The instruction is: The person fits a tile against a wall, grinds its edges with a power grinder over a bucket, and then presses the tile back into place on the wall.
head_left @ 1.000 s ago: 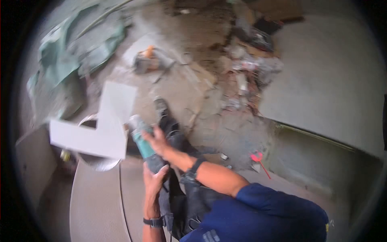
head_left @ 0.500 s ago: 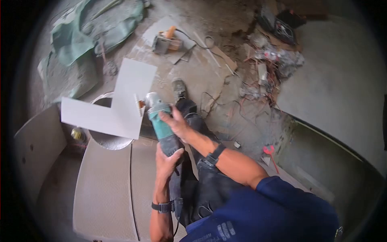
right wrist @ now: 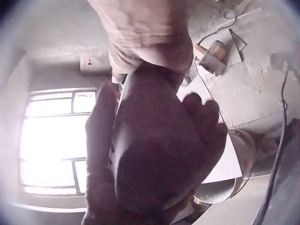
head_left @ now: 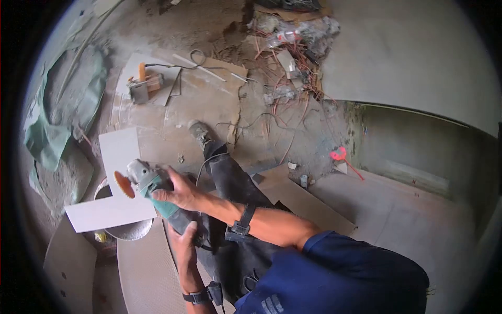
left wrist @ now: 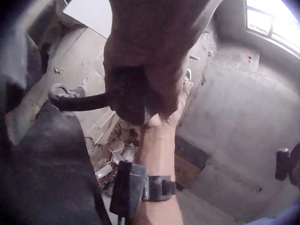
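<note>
Both hands hold a teal and black angle grinder (head_left: 165,207) with an orange disc (head_left: 124,184). My right hand (head_left: 180,192) grips its front body close to the metal head. Lower down, my left hand (head_left: 183,246) is wrapped round the black rear end. The disc stands tilted over a white L-shaped board (head_left: 112,213), which lies across a round bucket (head_left: 138,230); contact between disc and board cannot be told. In the left wrist view my left hand (left wrist: 145,42) is dark beside the cord (left wrist: 84,102). The right wrist view shows the grinder's rear (right wrist: 150,154) large.
An orange-handled tool (head_left: 146,86) lies on boards at the back. Green sheeting (head_left: 49,141) is at the left; wires and plastic scraps (head_left: 298,63) are heaped at the back. A large panel (head_left: 408,57) stands right, with a pink-red item (head_left: 340,154) below. Large tan panels lie below the bucket.
The view has shifted. The grinder has swung from beside the board's right edge to over its corner, and its orange disc now shows broadly. Both hands still hold it.
</note>
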A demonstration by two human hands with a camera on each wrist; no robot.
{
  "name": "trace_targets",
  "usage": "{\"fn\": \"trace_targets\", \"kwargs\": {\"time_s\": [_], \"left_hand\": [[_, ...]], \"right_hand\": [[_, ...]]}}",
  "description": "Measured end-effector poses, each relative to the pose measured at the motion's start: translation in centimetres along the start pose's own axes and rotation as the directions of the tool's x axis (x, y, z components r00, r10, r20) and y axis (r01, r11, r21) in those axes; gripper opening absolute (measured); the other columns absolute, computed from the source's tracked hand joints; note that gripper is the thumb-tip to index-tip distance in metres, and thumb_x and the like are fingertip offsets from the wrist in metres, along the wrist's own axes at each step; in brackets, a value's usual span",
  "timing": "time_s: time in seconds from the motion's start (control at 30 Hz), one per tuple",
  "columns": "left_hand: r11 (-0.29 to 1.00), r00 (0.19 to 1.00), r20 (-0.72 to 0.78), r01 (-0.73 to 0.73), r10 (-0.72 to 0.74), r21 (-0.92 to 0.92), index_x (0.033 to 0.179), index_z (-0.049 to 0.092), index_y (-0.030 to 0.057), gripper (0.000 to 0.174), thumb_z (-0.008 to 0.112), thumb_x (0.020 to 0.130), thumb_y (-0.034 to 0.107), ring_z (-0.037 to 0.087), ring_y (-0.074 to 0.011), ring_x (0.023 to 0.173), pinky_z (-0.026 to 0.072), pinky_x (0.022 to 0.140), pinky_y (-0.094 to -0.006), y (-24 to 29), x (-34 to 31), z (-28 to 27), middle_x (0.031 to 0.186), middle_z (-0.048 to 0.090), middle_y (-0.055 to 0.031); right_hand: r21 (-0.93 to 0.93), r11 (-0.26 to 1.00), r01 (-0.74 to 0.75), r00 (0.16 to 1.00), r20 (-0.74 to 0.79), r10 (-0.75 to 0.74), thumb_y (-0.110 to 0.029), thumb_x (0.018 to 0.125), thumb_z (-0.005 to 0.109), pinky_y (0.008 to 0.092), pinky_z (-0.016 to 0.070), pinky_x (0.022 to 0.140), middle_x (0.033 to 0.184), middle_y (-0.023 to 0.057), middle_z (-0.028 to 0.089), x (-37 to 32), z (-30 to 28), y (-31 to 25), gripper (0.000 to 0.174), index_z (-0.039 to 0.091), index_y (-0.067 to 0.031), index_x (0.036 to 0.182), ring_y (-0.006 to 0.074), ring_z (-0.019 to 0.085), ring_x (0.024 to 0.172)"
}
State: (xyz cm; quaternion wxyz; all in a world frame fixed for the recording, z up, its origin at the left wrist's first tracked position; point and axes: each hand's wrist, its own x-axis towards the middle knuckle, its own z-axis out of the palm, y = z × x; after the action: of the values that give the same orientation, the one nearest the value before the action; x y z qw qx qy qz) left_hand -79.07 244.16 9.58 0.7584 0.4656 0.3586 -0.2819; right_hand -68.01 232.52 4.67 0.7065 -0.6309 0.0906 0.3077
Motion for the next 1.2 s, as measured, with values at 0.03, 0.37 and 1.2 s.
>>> {"fn": "trace_targets", "kwargs": {"time_s": [0.03, 0.37, 1.2], "left_hand": [[0.995, 0.996, 0.020, -0.090, 0.091, -0.046, 0.132, 0.045, -0.0017, 0.067, 0.079, 0.082, 0.026, 0.063, -0.0183, 0.092, 0.0504, 0.083, -0.0323, 1.5, 0.1, 1.8, 0.112, 0.062, -0.0081], [0.993, 0.990, -0.071, -0.118, 0.120, 0.026, 0.132, 0.043, -0.0015, 0.072, 0.082, 0.077, 0.022, 0.066, -0.0231, 0.091, 0.0543, 0.084, -0.0351, 2.1, 2.5, 6.3, 0.110, 0.062, -0.0128], [0.755, 0.964, 0.267, -0.185, 0.014, 0.630, 0.117, 0.058, -0.0070, 0.066, 0.084, 0.071, 0.032, 0.069, -0.0243, 0.075, 0.0585, 0.066, -0.0369, -1.9, 18.4, 50.3, 0.089, 0.069, -0.0145]], "right_hand": [[-0.014, 1.000, -0.001, 1.000, 0.011, 0.002, -0.075, 0.075, 0.069, 0.0431, 0.0372, 0.109, 0.139, 0.0300, 0.047, -0.4, -0.4, -1.0, 0.115, 0.029, 0.0044, 0.149, 0.0380, 0.047, 0.131], [-0.491, 0.854, -0.172, 0.976, -0.204, 0.080, -0.042, 0.091, 0.070, 0.0383, 0.0559, 0.084, 0.116, 0.0187, 0.067, -8.9, -16.3, 1.6, 0.068, 0.044, -0.0085, 0.144, 0.0252, 0.069, 0.100], [-0.423, 0.537, -0.730, 0.559, -0.821, 0.112, -0.044, 0.088, 0.067, 0.0506, 0.0528, 0.077, 0.092, 0.0213, 0.071, -41.3, -72.2, 22.8, 0.047, 0.062, -0.0051, 0.115, 0.0401, 0.069, 0.087]]}}
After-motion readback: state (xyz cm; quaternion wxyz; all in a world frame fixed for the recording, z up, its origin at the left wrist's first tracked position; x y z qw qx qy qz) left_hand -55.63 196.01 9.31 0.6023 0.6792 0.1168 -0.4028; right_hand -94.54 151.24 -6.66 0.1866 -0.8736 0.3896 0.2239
